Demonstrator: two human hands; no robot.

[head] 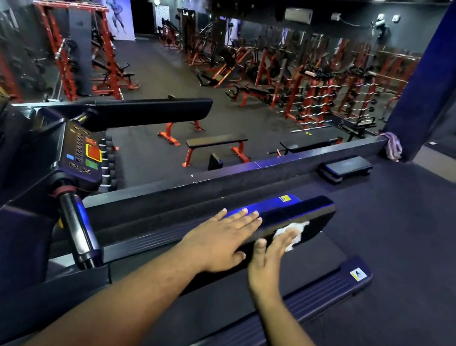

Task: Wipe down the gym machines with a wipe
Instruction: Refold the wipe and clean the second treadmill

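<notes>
The right hand (274, 250) has its grip spread, straight fingers pressing a white wipe (293, 233) against the inner side of the treadmill's black motor cover (298, 214), near the cover's right end. The left hand (218, 239) lies flat, fingers spread, on top of the same cover. The console (85, 155) and handlebar (77, 226) stand at left.

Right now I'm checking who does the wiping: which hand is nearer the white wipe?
Right. The right hand presses the white wipe against the treadmill's side, while the left hand lies flat on the cover beside it.
</notes>
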